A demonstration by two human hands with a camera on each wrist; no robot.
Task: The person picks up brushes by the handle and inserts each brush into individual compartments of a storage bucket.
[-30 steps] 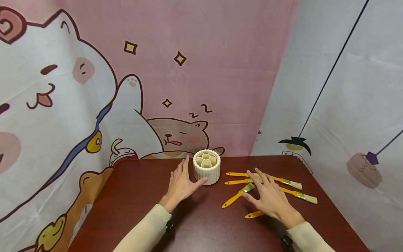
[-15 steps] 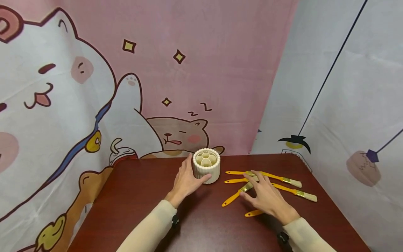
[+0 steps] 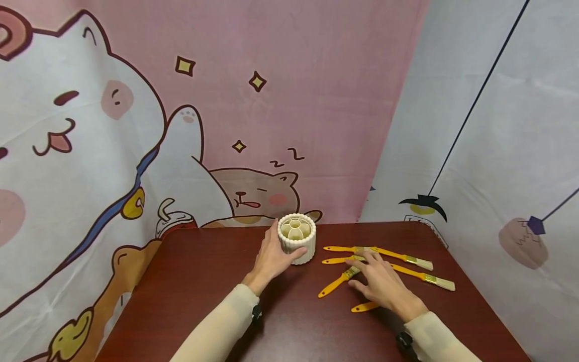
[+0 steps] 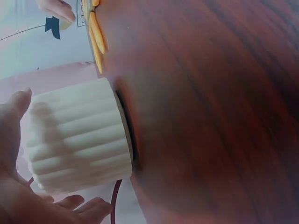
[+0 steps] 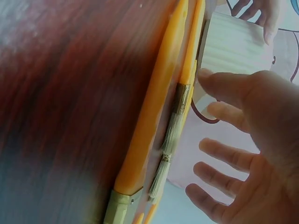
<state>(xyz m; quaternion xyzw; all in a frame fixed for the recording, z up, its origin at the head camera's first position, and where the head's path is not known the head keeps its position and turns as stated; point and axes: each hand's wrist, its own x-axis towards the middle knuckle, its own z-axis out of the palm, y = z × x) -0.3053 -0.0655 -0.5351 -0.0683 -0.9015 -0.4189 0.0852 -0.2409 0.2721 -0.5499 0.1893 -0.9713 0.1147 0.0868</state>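
A cream ribbed holder [image 3: 304, 254] with petal-shaped compartments stands upright on the table, close to its back edge. My left hand [image 3: 270, 259] is around its left side, thumb in front and fingers toward the back. In the left wrist view the thumb and fingertips are close to the ribbed wall [image 4: 79, 135]; firm contact cannot be told. My right hand [image 3: 382, 281] hovers over several yellow-handled paintbrushes [image 3: 333, 288] lying to the right, fingers spread and holding nothing. It partly hides some brushes. In the right wrist view, a brush handle [image 5: 154, 102] lies left of the fingers.
The dark red-brown table [image 3: 190, 301] bears the holder and brushes. Two brushes at the right, one with pale bristles [image 3: 445, 284], point toward the right edge. Behind, a pink cartoon cloth [image 3: 334, 100] meets a pale cloth [image 3: 488, 151] on the right.
My left hand has moved right, closer around the holder. My right hand has lowered slightly toward the brushes, its fingers bending a little more. The holder and brushes stay in place.
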